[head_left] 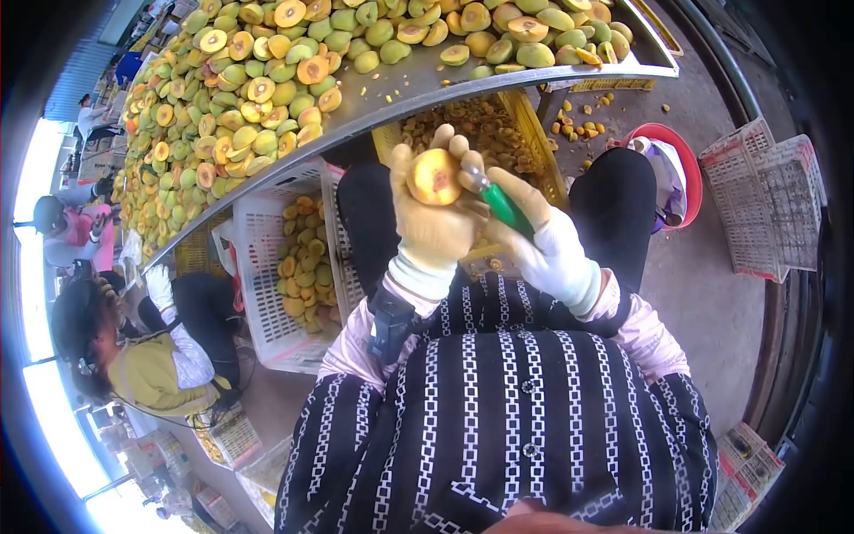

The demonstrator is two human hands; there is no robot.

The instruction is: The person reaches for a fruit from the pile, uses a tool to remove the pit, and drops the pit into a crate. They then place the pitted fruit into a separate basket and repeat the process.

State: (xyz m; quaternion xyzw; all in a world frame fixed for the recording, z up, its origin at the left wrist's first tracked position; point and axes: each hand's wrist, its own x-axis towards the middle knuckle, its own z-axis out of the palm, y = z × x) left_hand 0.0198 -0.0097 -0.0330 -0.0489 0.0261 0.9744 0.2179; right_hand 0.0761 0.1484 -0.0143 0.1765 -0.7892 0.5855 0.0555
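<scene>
My left hand [433,227], in a pale glove, is closed round a peach half [434,176] with its cut orange face turned up. Reddish flesh shows at the middle of that face. In my gloved right hand [543,233] is a pitting tool with a green handle [505,209] and a short metal end. The metal end is right beside the peach half, and the two hands are close together above my lap. Below them sits a yellow crate [540,147] holding many brownish-orange pits and scraps.
A metal-edged table [382,89] ahead carries a large heap of halved peaches. At my left stands a white crate [258,294] with peach halves. A red bucket [689,169] and stacked white crates [765,200] are at the right. A co-worker [160,356] sits at the left.
</scene>
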